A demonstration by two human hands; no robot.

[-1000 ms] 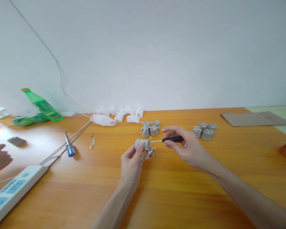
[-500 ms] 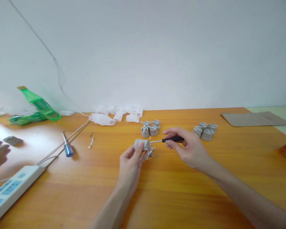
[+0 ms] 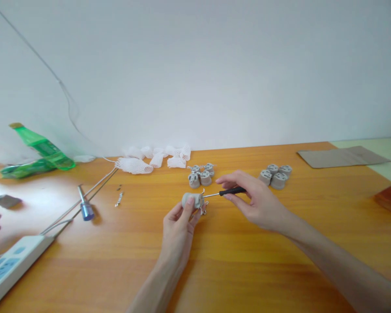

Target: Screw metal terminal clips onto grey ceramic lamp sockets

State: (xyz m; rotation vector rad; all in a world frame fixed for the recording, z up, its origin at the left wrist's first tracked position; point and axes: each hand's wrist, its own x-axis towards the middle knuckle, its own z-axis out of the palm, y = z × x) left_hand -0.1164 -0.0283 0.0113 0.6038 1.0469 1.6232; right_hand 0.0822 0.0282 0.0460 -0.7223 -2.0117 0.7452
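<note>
Left hand (image 3: 177, 228) grips grey round socket (image 3: 189, 198); right hand (image 3: 261, 205), black-handled screwdriver (image 3: 232, 191).

Your view: even, soft light, strongest far left, where glare washes out the table (image 3: 35, 195). Shadows faint. Edges bow and blur; centre reasonably sharp.
</note>
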